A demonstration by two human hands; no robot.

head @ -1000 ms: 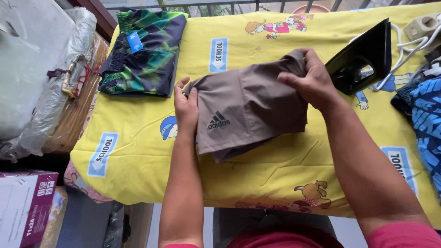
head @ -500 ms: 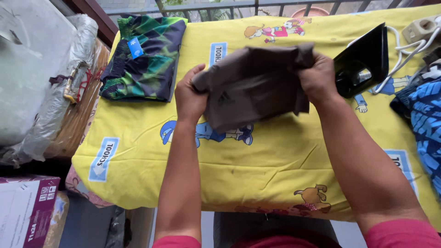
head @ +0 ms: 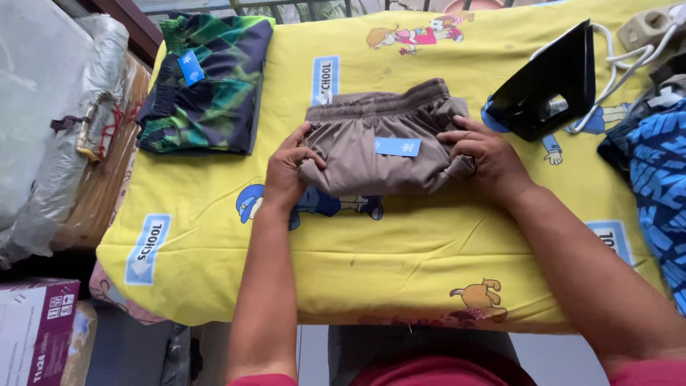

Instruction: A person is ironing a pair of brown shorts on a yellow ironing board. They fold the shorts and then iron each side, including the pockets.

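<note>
Folded brown shorts [head: 382, 146], hands gripping both ends — flat.

We note open yellow cloth [head: 400, 243] in front of the folded brown shorts [head: 386, 146], between our forearms. The left is bounded by the folded green garment [head: 207, 82]; the right by the black iron [head: 550, 82] and its white cord [head: 629, 57]. The blue patterned fabric [head: 657, 179] crowds the right edge.
</note>
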